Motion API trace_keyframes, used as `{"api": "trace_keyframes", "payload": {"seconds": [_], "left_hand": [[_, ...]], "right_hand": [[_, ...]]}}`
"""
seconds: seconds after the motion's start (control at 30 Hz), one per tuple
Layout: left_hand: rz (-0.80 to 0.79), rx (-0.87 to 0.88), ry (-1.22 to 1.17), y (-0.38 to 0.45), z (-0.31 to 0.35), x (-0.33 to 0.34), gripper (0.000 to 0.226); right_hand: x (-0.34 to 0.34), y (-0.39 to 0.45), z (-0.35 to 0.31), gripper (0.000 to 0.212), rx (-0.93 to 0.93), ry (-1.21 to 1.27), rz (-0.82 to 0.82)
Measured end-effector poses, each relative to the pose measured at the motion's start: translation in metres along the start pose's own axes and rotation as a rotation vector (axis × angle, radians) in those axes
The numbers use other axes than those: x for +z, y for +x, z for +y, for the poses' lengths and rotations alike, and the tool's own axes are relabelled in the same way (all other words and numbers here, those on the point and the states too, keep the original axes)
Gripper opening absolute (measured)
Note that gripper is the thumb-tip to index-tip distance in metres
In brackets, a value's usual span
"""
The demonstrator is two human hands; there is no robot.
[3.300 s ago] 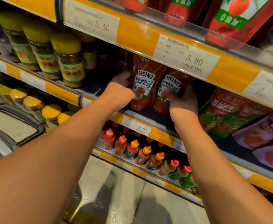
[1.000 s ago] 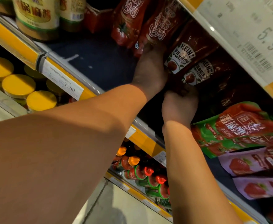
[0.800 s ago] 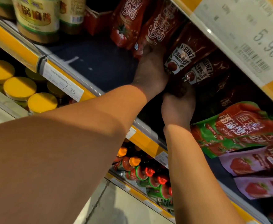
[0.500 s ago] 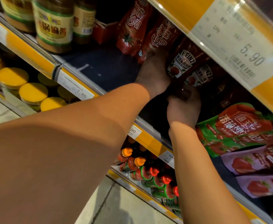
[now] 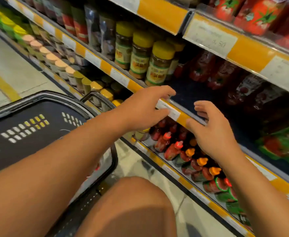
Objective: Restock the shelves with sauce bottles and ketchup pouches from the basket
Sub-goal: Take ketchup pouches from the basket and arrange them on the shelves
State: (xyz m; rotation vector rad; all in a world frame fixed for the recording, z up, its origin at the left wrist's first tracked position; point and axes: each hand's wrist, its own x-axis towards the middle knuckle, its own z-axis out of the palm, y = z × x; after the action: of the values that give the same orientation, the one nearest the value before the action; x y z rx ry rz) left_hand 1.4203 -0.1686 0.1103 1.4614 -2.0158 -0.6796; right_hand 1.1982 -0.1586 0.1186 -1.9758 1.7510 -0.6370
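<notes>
At the left of the frame the basket (image 5: 37, 120) is seen on the floor, its contents not shown. At centre, the left hand (image 5: 143, 106) and right hand (image 5: 213, 134) are held empty with loosened fingers over the shelf edge (image 5: 178, 113). At right, ketchup pouches (image 5: 248, 93) are leaned upright; a careless brush could topple them.

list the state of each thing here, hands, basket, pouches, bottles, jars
left hand: open, holds nothing
right hand: open, holds nothing
basket: on the floor, contents not visible
Heinz pouches: upright on the shelf
sauce bottles: shelved in a row
yellow-lidded jars: upright, capped
</notes>
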Motion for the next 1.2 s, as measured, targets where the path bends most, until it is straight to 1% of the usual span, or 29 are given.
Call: {"api": "trace_keyframes", "payload": {"seconds": [0.07, 0.17, 0.23, 0.33, 0.43, 0.5, 0.57, 0.67, 0.7, 0.8, 0.83, 0.9, 0.97, 1.07, 1.13, 1.2], "left_hand": [[0.006, -0.111, -0.029, -0.062, -0.025, -0.037, 0.051], [0.023, -0.299, 0.031, -0.150, -0.073, -0.079, 0.053], [0.026, -0.451, 0.046, -0.199, -0.106, -0.095, 0.051], [0.040, -0.681, 0.051, -0.258, -0.152, -0.100, 0.050], [0.025, -0.891, 0.065, -0.293, -0.193, -0.084, 0.048], [0.034, -1.054, -0.042, -0.304, -0.220, -0.067, 0.035], [0.095, -1.220, -0.183, -0.313, -0.243, -0.048, 0.022], [0.151, -1.450, -0.432, -0.327, -0.265, -0.013, 0.010], [0.152, -1.507, -0.497, -0.330, -0.270, 0.000, 0.011], [0.091, -1.603, -0.682, -0.331, -0.278, 0.034, 0.006], [0.077, -1.617, -0.722, -0.329, -0.280, 0.043, 0.011], [0.169, -1.620, -0.793, -0.324, -0.281, 0.056, 0.016], [0.243, -1.640, -0.820, -0.321, -0.283, 0.066, 0.022], [0.276, -1.653, -0.883, -0.322, -0.286, 0.072, 0.023], [0.262, -1.655, -0.861, -0.323, -0.287, 0.067, 0.025], [0.307, -1.648, -0.807, -0.325, -0.284, 0.054, 0.017]], "right_hand": [[0.013, -0.015, -0.025, 0.048, -0.061, -0.021, -0.093], [0.032, -0.038, -0.069, 0.047, -0.083, 0.064, -0.304], [0.047, -0.045, -0.098, 0.051, -0.178, -0.018, -0.374], [0.070, -0.049, -0.139, 0.059, -0.316, -0.129, -0.511], [0.098, -0.053, -0.179, 0.066, -0.375, -0.237, -0.675], [0.121, -0.055, -0.202, 0.069, -0.418, -0.308, -0.753], [0.147, -0.059, -0.220, 0.068, -0.447, -0.351, -0.822], [0.189, -0.069, -0.235, 0.064, -0.440, -0.332, -0.910], [0.202, -0.073, -0.234, 0.064, -0.424, -0.323, -0.939], [0.230, -0.083, -0.220, 0.062, -0.380, -0.301, -1.010], [0.235, -0.085, -0.213, 0.059, -0.366, -0.299, -1.042], [0.240, -0.084, -0.200, 0.053, -0.320, -0.277, -1.093], [0.243, -0.080, -0.191, 0.052, -0.281, -0.235, -1.084], [0.246, -0.073, -0.178, 0.060, -0.242, -0.221, -1.065], [0.249, -0.069, -0.172, 0.061, -0.206, -0.212, -1.084], [0.252, -0.066, -0.168, 0.059, -0.160, -0.169, -1.096]]}}
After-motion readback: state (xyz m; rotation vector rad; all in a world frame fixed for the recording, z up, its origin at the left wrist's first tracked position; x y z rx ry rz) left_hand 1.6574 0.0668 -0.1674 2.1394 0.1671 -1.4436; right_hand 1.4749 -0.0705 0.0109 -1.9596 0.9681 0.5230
